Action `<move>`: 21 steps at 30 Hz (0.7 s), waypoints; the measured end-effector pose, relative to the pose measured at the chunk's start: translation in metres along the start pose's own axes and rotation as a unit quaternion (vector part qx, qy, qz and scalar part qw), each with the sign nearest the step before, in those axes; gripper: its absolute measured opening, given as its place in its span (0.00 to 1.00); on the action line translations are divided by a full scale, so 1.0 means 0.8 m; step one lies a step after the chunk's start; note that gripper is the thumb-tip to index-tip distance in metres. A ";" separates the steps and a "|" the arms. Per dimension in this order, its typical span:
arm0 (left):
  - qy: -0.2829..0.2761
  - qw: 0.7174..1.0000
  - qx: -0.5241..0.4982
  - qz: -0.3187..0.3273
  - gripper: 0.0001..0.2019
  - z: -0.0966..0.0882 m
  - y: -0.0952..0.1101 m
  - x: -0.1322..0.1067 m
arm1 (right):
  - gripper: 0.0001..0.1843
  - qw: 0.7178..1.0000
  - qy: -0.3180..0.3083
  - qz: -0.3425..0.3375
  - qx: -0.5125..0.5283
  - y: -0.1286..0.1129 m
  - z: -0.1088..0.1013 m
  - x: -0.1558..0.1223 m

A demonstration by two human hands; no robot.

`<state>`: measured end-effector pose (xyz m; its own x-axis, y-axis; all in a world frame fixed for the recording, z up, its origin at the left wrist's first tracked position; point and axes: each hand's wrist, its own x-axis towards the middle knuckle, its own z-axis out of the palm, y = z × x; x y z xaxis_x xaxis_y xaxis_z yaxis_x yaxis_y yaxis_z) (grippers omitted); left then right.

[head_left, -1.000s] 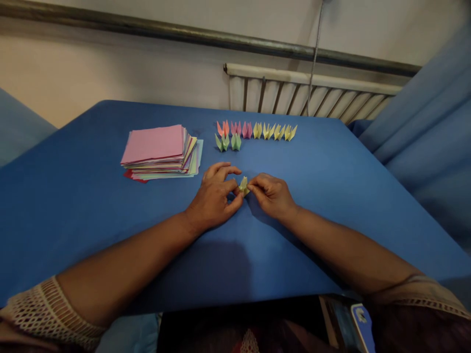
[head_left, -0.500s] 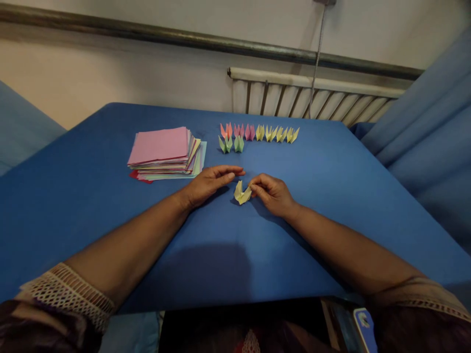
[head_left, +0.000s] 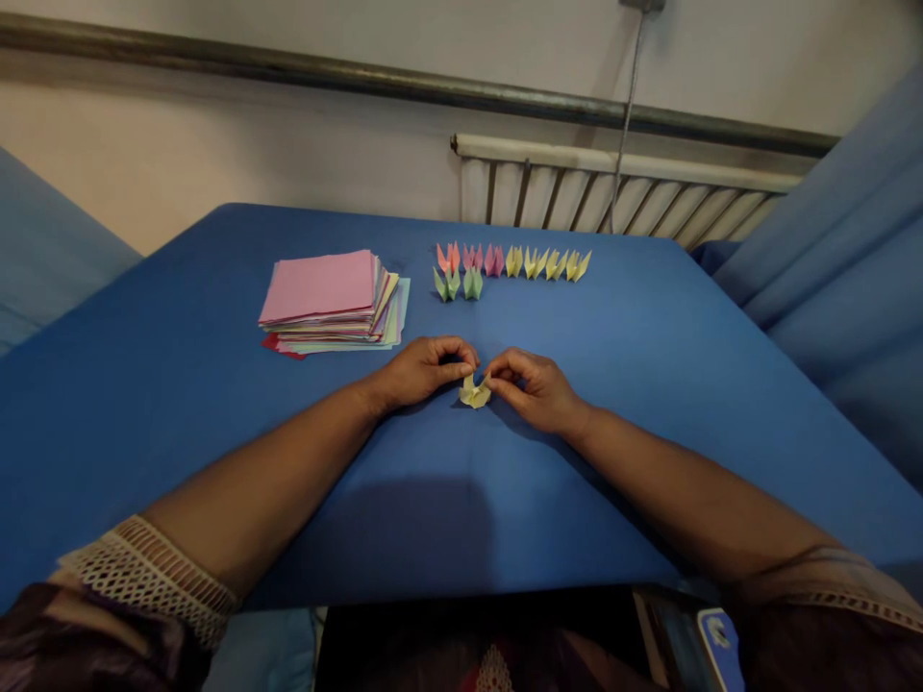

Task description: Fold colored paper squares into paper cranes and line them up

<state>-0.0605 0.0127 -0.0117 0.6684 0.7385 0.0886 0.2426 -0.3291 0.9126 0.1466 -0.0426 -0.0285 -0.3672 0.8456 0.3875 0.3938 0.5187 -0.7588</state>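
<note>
A small yellow origami crane (head_left: 475, 395) rests near the middle of the blue tabletop, its points turned up. From the left, my left hand (head_left: 425, 370) pinches one upright point between thumb and forefinger. My right hand (head_left: 537, 387) pinches the opposite point from the right. Fingertips cover the tops of both points. Beyond my hands stand finished-looking paper cranes in two rows: an orange one (head_left: 448, 258), two pink ones (head_left: 494, 260) and several yellow ones (head_left: 555, 264) at the back, with two green ones (head_left: 472, 283) in front.
A thick stack of coloured paper (head_left: 321, 288), pink on top, lies left of the cranes on the blue table (head_left: 612, 356). Behind the table are a white radiator (head_left: 534, 183) and a long pipe (head_left: 324, 77) on the wall. Blue curtains (head_left: 851, 250) hang at both sides.
My left hand, earlier held out flat beside the yellow crane, has closed its thumb and forefinger on one point. My right hand keeps its pinch. The view has shifted slightly.
</note>
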 end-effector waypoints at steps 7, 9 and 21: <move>-0.014 1.000 0.005 -0.009 0.12 0.000 -0.003 0.001 | 0.03 1.000 -0.006 -0.028 0.012 0.009 0.006 0.000; -0.014 1.000 0.003 -0.007 0.12 0.000 -0.004 0.002 | 0.03 0.999 -0.006 -0.037 0.000 0.009 0.005 0.000; -0.001 1.000 0.025 -0.008 0.11 0.000 -0.001 0.002 | 0.01 0.999 -0.008 -0.021 -0.025 0.009 0.007 0.001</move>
<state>-0.0600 0.0142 -0.0123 0.6651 0.7432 0.0726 0.2888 -0.3457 0.8928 0.1445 -0.0391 -0.0366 -0.3977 0.8208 0.4100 0.4188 0.5600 -0.7149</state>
